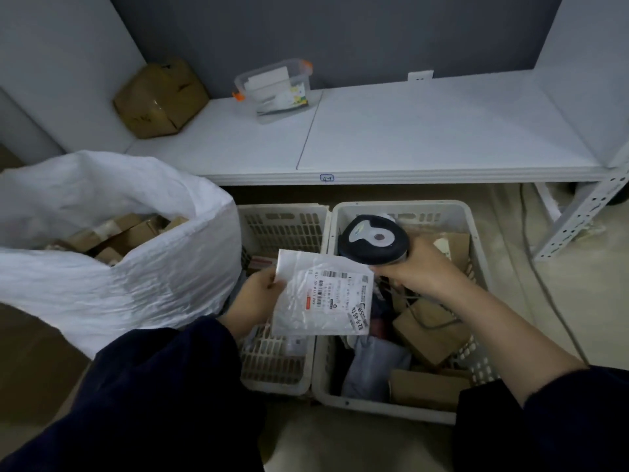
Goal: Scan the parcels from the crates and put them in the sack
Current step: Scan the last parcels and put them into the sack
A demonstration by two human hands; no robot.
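The left hand (257,294) pinches a white parcel (323,298); the right hand (420,267) grips a scanner (372,240) just above it.

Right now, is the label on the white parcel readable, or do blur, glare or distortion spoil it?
Head view: the label on the white parcel is soft, barcodes visible, small print unreadable; faint sheen on its wrapper; wide-angle lens bows the shelf edge; lighting dim, sleeves nearly black.

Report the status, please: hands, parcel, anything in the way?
Left hand holds white parcel, label up. Right hand grips scanner close to the parcel. Sack open at left, way looks free.
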